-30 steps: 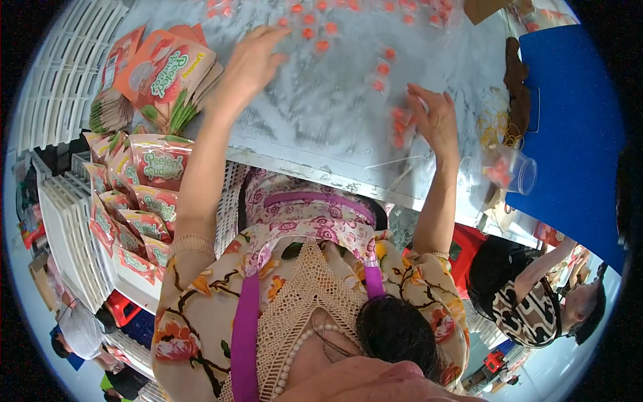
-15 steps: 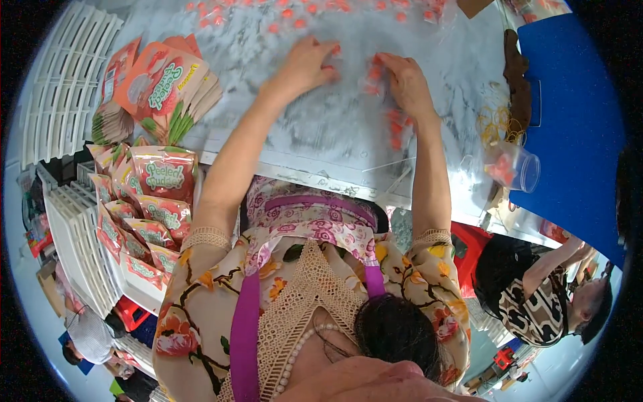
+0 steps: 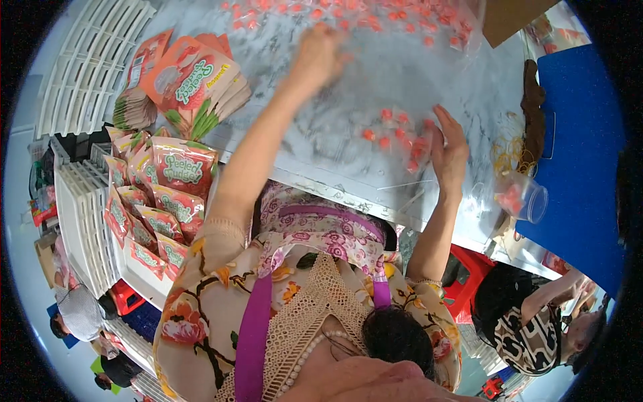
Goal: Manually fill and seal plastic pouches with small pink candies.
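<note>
Over the far part of the marbled table [image 3: 281, 144] my left hand [image 3: 320, 59] reaches toward a wide spread of small wrapped orange-red candies [image 3: 375, 25]. Motion smears its fingers, so whether it holds a candy is unclear. My right hand [image 3: 451, 146] rests edge-down on the table, fingers stretched and slightly apart. Against its inner side lies a small group of the same wrapped candies [image 3: 400, 136], some touching the palm side.
On the left are fanned flat red pouches [image 3: 194, 80] and a white crate [image 3: 144, 264] of filled pouches [image 3: 179, 171]. At right stand a tipped clear plastic cup [image 3: 522, 197], yellow rubber bands [image 3: 510, 154] and a blue panel [image 3: 576, 147]. A co-worker [image 3: 536, 321] sits at lower right.
My left hand has moved farther away toward the candy spread. My right hand has come nearer and to the right, its fingers straighter; more candies now lie grouped beside it.
</note>
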Available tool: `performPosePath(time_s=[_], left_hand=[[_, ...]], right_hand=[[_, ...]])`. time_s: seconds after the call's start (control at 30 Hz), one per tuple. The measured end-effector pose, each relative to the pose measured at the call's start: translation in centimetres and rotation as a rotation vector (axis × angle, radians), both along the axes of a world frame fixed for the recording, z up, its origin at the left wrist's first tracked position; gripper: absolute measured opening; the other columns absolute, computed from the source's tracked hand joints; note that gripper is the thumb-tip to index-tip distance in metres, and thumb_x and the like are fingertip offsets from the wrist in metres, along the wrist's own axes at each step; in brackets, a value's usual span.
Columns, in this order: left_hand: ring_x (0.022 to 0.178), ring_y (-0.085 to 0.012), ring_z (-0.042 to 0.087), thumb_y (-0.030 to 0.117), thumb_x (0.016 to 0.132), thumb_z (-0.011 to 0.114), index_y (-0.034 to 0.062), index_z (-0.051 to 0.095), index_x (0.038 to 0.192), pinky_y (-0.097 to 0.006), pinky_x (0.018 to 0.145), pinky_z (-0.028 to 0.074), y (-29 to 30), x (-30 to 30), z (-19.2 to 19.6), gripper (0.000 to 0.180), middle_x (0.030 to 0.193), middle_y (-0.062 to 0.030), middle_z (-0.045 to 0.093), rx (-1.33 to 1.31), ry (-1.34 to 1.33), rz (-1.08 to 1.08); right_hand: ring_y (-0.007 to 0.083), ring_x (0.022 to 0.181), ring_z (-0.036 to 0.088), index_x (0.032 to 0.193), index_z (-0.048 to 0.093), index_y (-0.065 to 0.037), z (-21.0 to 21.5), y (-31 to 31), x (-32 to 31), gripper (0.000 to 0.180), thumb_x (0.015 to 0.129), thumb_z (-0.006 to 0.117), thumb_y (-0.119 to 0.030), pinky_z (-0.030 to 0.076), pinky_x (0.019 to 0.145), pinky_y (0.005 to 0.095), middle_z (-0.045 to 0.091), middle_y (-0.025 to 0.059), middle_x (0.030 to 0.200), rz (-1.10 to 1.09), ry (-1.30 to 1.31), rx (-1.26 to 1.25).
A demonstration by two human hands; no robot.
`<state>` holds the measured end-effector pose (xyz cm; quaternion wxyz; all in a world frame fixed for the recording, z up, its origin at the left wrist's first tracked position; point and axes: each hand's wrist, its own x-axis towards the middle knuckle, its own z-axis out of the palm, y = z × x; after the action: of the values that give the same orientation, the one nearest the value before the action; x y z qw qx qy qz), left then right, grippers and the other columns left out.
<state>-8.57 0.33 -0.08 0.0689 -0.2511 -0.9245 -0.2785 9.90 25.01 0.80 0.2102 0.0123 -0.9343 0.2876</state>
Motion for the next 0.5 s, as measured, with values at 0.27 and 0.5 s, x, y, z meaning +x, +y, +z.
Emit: performPosePath(time_s=[0.27,0.5], left_hand=[[0.112,-0.0321,0.049,0.049,0.072,0.076,0.0189,0.064,0.118,-0.047,0.098,0.037,-0.6,-9.3,-5.4,0.056,0.124,-0.0119,0.054,0.008,0.418,0.001],[0.107,-0.0323,0.049,0.049,0.074,0.071,0.0267,0.067,0.111,-0.047,0.097,0.035,1.0,-9.4,-6.0,0.044,0.118,-0.0099,0.057,-0.080,0.338,0.203]], right_hand=[[0.0258,0.110,0.061,0.114,0.065,-0.002,-2.2,1.0,2.4,0.028,0.088,0.054,-0.001,0.046,0.093,0.0326,0.064,0.0139,0.119,-0.276,0.035,-0.190],[0.0229,0.104,0.064,0.106,0.069,-0.001,-4.3,1.9,3.9,0.022,0.089,0.055,-0.001,0.049,0.090,0.0304,0.068,0.0114,0.110,-0.451,0.131,-0.288]])
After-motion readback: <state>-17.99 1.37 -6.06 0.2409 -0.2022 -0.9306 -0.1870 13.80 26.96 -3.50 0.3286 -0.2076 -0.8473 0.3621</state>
